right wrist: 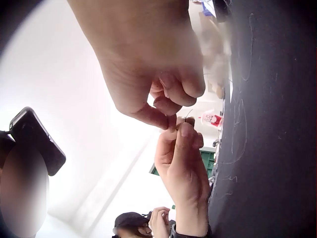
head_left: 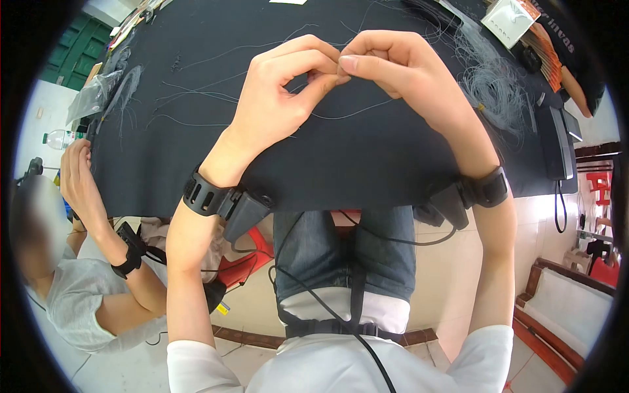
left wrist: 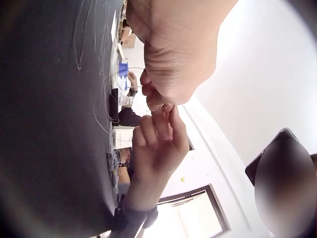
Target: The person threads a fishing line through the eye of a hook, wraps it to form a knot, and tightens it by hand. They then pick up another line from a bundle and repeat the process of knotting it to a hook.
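Above the black tabletop, the left hand (head_left: 272, 95) and right hand (head_left: 416, 75) meet at their fingertips. A thin strand (head_left: 350, 116) curves beneath them, between the two hands. In the right wrist view, the left hand (right wrist: 184, 171) pinches a fine strand (right wrist: 189, 113) whose short end sticks up between thumb and forefinger. There the right hand (right wrist: 148, 69) has thumb and forefinger together at the same spot, other fingers curled. The left wrist view shows the left hand (left wrist: 181, 57) touching the right hand (left wrist: 161, 144); fingers hide the pinched part.
Loose strands (head_left: 196, 123) lie on the black tabletop (head_left: 327, 170). A tangled bundle of pale strands (head_left: 495, 88) lies at the right, near a white box (head_left: 511, 23). Clear plastic bags (head_left: 95, 98) lie at the left edge, where another person's hand (head_left: 78, 177) is raised.
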A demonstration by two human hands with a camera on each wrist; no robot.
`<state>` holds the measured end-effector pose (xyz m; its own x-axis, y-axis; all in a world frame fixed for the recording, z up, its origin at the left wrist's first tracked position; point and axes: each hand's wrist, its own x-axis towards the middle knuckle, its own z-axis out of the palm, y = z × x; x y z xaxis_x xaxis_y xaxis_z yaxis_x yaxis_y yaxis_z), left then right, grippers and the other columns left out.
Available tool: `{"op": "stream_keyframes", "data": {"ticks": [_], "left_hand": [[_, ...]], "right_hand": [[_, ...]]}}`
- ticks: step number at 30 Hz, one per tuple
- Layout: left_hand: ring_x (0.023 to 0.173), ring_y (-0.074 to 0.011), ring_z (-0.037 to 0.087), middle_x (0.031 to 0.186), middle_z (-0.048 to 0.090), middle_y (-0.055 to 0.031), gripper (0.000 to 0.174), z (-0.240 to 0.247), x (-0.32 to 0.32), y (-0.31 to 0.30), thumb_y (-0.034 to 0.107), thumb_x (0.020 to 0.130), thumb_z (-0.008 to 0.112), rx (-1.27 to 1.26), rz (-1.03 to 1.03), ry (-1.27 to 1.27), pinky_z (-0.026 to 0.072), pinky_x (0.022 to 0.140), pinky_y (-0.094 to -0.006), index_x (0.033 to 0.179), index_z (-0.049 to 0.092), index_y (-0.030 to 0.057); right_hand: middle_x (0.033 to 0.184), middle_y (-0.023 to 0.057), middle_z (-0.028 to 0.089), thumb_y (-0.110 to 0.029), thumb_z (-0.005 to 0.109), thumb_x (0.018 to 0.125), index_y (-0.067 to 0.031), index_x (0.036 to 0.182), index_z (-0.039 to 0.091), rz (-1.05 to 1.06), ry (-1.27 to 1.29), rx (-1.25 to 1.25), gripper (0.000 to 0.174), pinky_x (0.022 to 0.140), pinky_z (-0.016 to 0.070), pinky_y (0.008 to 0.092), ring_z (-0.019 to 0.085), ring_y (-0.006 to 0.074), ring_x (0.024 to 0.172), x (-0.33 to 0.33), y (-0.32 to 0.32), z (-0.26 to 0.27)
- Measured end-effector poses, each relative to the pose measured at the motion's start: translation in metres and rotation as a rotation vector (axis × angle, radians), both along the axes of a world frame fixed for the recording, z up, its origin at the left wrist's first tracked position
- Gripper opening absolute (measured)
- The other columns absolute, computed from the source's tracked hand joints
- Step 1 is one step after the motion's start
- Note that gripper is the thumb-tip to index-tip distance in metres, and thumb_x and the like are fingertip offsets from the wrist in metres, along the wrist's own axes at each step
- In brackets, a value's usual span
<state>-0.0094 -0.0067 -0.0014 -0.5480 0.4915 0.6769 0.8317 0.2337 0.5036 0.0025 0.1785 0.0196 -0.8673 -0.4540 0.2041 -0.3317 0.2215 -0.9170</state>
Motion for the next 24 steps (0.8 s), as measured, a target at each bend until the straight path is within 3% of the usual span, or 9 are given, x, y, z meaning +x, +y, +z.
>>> {"op": "stream_keyframes", "data": {"ticks": [2,4,7,24], "left_hand": [[0.063,-0.0142,0.056,0.077,0.06,-0.0047,0.006,-0.0004,0.0008,0.0007,-0.003,0.072,0.063,0.0,-0.012,-0.004,0.0455,0.059,-0.0233,0.077,0.064,0.0009],[0.064,-0.0141,0.056,0.078,0.06,-0.0046,0.007,-0.0006,0.0006,0.0007,-0.003,0.072,0.063,0.003,-0.016,-0.008,0.046,0.059,-0.0231,0.078,0.064,0.0009],[0.065,-0.014,0.057,0.078,0.061,-0.0045,0.007,0.0006,0.0017,0.0009,-0.002,0.072,0.064,0.003,-0.018,0.011,0.047,0.061,-0.0229,0.078,0.064,0.001],[0.066,-0.0138,0.059,0.08,0.062,-0.0048,0.007,0.0001,0.0018,0.0013,-0.002,0.072,0.064,0.027,-0.046,0.016,0.0478,0.061,-0.0226,0.078,0.065,0.0013]], "right_hand": [[0.058,-0.0059,0.042,-0.02,0.056,0.083,-0.0021,0.087,0.062,-0.012,0.009,-0.049,0.02,0.045,0.0214,0.0195,0.031,0.0013,0.05,-0.0023,0.0006,-0.0039],[0.054,-0.0098,0.032,-0.02,0.055,0.085,-0.0033,0.088,0.06,-0.034,-0.054,-0.096,0.018,0.042,0.014,0.0196,0.022,-0.0003,0.045,-0.0007,-0.0002,-0.0032],[0.053,-0.0099,0.031,-0.02,0.055,0.085,-0.0041,0.085,0.06,-0.048,-0.212,-0.168,0.017,0.042,0.0139,0.0196,0.021,0.0,0.045,-0.0033,0.0036,-0.0031],[0.052,-0.0101,0.032,-0.022,0.055,0.087,-0.0069,0.081,0.058,-0.088,-0.191,-0.153,0.016,0.041,0.0144,0.0193,0.022,-0.0002,0.044,-0.0069,0.0039,-0.0059]]}}
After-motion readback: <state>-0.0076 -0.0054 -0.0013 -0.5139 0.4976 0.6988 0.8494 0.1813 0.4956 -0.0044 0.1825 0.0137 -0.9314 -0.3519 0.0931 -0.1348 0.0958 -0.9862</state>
